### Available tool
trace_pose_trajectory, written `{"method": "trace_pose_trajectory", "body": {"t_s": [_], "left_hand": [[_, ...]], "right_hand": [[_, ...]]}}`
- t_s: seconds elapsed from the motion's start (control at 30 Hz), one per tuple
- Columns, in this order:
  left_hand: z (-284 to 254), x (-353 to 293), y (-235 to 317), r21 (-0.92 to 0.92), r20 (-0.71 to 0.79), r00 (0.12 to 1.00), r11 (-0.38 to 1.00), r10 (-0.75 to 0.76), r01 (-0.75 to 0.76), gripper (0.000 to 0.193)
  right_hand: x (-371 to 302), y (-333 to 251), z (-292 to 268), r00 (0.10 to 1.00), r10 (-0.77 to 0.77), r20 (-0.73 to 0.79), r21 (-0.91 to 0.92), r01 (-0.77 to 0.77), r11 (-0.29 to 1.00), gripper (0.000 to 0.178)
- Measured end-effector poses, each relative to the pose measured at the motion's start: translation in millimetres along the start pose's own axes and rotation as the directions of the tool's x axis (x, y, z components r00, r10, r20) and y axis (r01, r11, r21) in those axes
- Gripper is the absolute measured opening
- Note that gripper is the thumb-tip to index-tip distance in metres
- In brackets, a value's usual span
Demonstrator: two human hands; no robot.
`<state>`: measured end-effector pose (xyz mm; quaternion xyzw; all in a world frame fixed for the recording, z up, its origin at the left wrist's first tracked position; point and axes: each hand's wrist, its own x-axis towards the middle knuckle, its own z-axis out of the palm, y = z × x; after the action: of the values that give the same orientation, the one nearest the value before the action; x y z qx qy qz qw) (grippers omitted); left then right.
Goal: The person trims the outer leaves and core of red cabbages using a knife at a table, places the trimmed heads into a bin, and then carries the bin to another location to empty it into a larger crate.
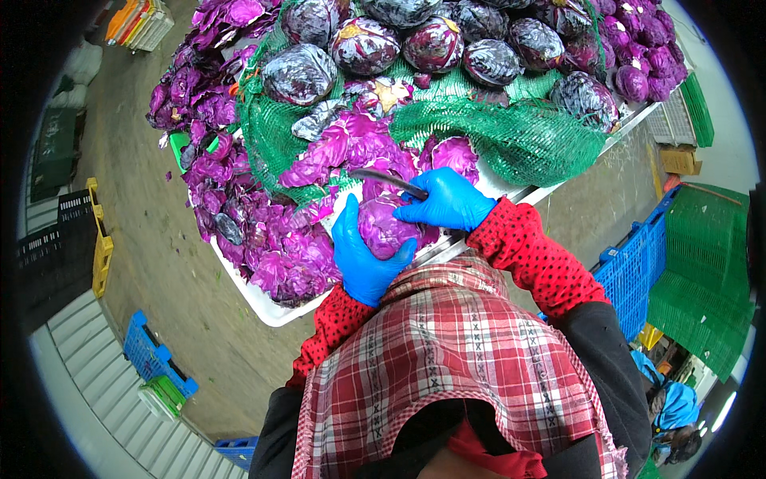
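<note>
Both of my hands wear blue gloves and are at the near edge of the table. My left hand (363,257) cups a peeled purple cabbage (384,227) from the left and below. In my right hand (455,201) is a knife (379,177), its dark blade pointing left above the cabbage. The fingers of that hand also come against the cabbage's upper right side, and the knife's handle is mostly hidden in the fist. Just beyond lie loose purple leaves (355,148) and a green mesh net (511,140).
Unpeeled dark cabbages (365,46) sit on the net at the far side. Stripped leaves (271,247) heap over a white tray (271,307) on the left. Peeled cabbages (632,81) pile up at the far right. Blue pallets (634,271) stand at right.
</note>
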<state>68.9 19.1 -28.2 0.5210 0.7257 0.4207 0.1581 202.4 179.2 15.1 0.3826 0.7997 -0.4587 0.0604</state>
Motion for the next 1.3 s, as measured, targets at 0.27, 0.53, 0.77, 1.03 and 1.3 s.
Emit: {"method": "trace_pose_trajectory", "body": {"t_s": [0.27, 0.53, 0.77, 1.03, 1.3], "left_hand": [[2.0, -6.5, -3.6, 0.047, 0.003, 0.995, 0.994, 0.098, -0.098, 0.101], [3.5, -2.5, -5.0, 0.084, 0.058, 0.965, 0.962, 0.255, -0.26, 0.104], [-1.8, -2.6, -5.8, 0.055, 0.032, 0.965, 0.963, 0.262, -0.263, 0.1], [-10.3, -12.8, -16.3, 0.033, 0.038, 0.979, 0.979, 0.2, -0.202, 0.101], [-11.6, -11.6, -18.2, 0.002, 0.104, 0.968, 0.973, 0.23, -0.231, 0.101]], "right_hand": [[-3.6, 7.7, -1.7, 0.994, 0.089, 0.059, -0.006, -0.088, 0.996, 0.035], [9.1, -4.3, -14.9, 0.911, 0.218, 0.35, 0.186, -0.296, 0.937, 0.032], [11.1, 19.3, 11.4, 0.99, 0.075, 0.123, -0.214, -0.047, 0.976, 0.027], [6.7, -2.6, -10.0, 0.99, 0.042, 0.135, 0.09, -0.054, 0.994, 0.039], [27.7, -9.9, -6.8, 0.967, -0.175, 0.185, -0.22, 0.214, 0.952, 0.033]]}}
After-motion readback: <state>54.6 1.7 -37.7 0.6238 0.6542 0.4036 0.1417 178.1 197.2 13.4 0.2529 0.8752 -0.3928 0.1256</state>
